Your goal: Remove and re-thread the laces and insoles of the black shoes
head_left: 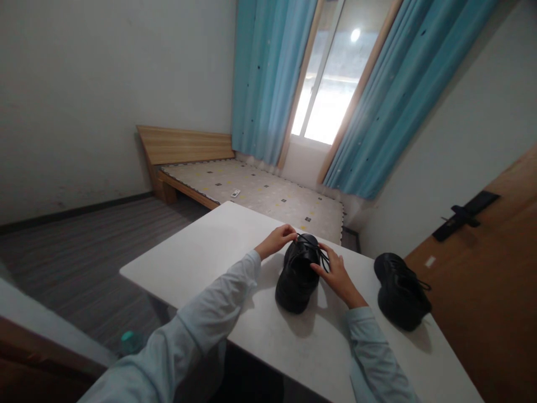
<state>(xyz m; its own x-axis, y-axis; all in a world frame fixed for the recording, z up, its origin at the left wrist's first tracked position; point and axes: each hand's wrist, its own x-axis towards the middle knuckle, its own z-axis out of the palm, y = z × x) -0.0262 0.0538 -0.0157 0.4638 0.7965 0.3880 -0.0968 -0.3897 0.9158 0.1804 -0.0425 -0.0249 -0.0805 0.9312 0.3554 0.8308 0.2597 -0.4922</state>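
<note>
A black shoe (296, 282) stands on the white table (201, 252), its toe pointing away from me and its heel toward me. At the upper left of its lacing is my left hand (280, 239), with the fingers pinched together on a black lace (309, 242). My right hand (334, 273) is at the shoe's right side, thumb at the opening and fingers bent near the lace loops; whether it grips a lace is too small to tell. Another black shoe (401, 296), also laced, rests on the table's right part, touched by neither hand.
Beyond the table is a bed (268, 193) with a patterned mattress and a small white object (235, 193) on it. A wooden door (486, 268) with a black handle stands at the right. A green-capped item (129, 340) is low at the left.
</note>
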